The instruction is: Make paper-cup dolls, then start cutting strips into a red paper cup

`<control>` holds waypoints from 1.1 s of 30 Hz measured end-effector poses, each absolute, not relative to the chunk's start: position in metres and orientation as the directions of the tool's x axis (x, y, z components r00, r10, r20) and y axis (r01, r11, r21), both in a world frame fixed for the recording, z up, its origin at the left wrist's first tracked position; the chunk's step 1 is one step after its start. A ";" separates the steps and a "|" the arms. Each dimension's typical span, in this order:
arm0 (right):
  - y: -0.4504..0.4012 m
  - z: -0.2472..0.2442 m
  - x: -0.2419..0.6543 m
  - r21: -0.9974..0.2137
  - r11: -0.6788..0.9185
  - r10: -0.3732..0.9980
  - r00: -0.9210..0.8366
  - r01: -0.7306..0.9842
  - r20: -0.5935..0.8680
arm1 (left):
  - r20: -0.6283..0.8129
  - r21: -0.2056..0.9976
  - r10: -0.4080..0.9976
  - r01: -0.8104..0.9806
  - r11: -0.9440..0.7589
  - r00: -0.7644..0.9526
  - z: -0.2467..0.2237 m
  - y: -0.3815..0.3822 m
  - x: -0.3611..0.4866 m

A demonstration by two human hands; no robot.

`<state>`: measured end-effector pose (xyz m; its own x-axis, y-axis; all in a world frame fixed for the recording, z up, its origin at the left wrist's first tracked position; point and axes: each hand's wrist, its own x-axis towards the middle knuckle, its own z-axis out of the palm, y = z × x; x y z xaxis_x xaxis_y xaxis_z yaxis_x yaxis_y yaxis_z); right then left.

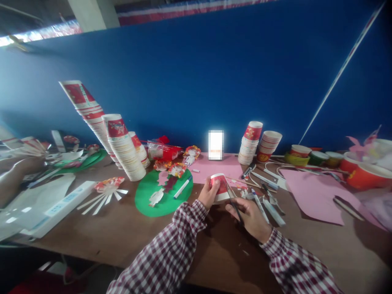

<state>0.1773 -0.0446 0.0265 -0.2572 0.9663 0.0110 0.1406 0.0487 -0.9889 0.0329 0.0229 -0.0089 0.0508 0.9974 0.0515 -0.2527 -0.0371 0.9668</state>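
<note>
In the head view, the left hand (208,193) was wrapped around a red-and-white paper cup (219,188), holding it just above the brown table (128,232), near the green paper oval (163,192). The right hand (249,216) was closed on what looked like scissors (234,204), blades angled toward the cup's side, though blur hid the tips. The step in hand seemed to be cutting the cup wall into strips, like the fanned cup (105,190) lying to the left. The next cut would call for steadying the cup and lining the blades up at its rim.
</note>
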 end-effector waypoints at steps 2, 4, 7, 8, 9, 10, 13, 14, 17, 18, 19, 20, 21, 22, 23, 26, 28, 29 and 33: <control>-0.045 0.028 0.177 -0.988 0.052 0.968 -0.251 0.143 0.015 | 0.043 0.964 0.998 -0.263 -0.029 0.049 -0.009 0.022 0.033; -0.045 0.029 0.177 -0.987 0.053 0.968 -0.249 0.150 0.014 | 0.038 0.963 0.998 -0.269 -0.024 0.049 -0.008 0.022 0.034; -0.046 0.028 0.178 -0.982 0.076 0.967 -0.252 0.174 0.031 | 0.037 0.964 0.998 -0.265 -0.022 0.053 -0.007 0.022 0.033; -0.046 0.028 0.179 -0.979 0.088 0.966 -0.255 0.185 0.039 | 0.040 0.965 0.998 -0.260 -0.025 0.053 -0.008 0.022 0.033; -0.046 0.027 0.179 -0.976 0.098 0.966 -0.256 0.196 0.046 | 0.044 0.967 0.998 -0.255 -0.029 0.052 -0.008 0.022 0.033; -0.047 0.026 0.179 -0.972 0.107 0.965 -0.256 0.207 0.052 | 0.048 0.968 0.997 -0.249 -0.034 0.053 -0.009 0.023 0.033; -0.046 0.027 0.179 -0.963 0.124 0.966 -0.249 0.238 0.063 | 0.057 0.969 0.997 -0.243 -0.041 0.059 -0.010 0.023 0.033; -0.046 0.027 0.179 -0.960 0.129 0.967 -0.247 0.247 0.067 | 0.060 0.969 0.996 -0.242 -0.043 0.061 -0.011 0.023 0.033; -0.046 0.028 0.179 -0.954 0.146 0.966 -0.245 0.262 0.081 | 0.073 0.973 0.996 -0.225 -0.058 0.059 -0.011 0.024 0.033; -0.046 0.028 0.179 -0.953 0.152 0.966 -0.245 0.264 0.087 | 0.077 0.975 0.996 -0.214 -0.064 0.054 -0.012 0.024 0.033; -0.046 0.028 0.179 -0.952 0.157 0.965 -0.244 0.263 0.092 | 0.080 0.977 0.996 -0.203 -0.069 0.048 -0.012 0.024 0.033; -0.046 0.027 0.179 -0.951 0.161 0.965 -0.245 0.263 0.095 | 0.083 0.979 0.996 -0.191 -0.073 0.043 -0.012 0.024 0.033; -0.046 0.026 0.180 -0.951 0.162 0.965 -0.243 0.263 0.097 | 0.087 0.981 0.995 -0.176 -0.079 0.040 -0.011 0.024 0.032; -0.046 0.026 0.180 -0.951 0.161 0.965 -0.242 0.264 0.096 | 0.093 0.984 0.995 -0.155 -0.087 0.037 -0.011 0.024 0.032; -0.046 0.025 0.181 -0.952 0.157 0.966 -0.242 0.264 0.092 | 0.102 0.987 0.994 -0.129 -0.097 0.037 -0.010 0.024 0.031; -0.045 0.023 0.182 -0.955 0.142 0.966 -0.246 0.259 0.077 | 0.136 0.991 0.989 -0.021 -0.135 0.052 -0.006 0.022 0.028; -0.044 0.023 0.182 -0.958 0.138 0.964 -0.255 0.251 0.072 | 0.159 0.986 0.985 0.040 -0.162 0.065 -0.002 0.021 0.027; -0.044 0.023 0.182 -0.959 0.139 0.964 -0.256 0.247 0.074 | 0.168 0.983 0.983 0.058 -0.172 0.071 0.000 0.020 0.026; -0.045 0.025 0.183 -0.957 0.154 0.966 -0.240 0.247 0.093 | 0.187 0.975 0.979 0.103 -0.195 0.084 0.004 0.020 0.025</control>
<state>0.1831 -0.0447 0.0254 -0.2398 0.9663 0.0931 0.2474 0.1535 -0.9567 0.0249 0.0199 0.0036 0.0837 0.9788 0.1870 0.1029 -0.1952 0.9754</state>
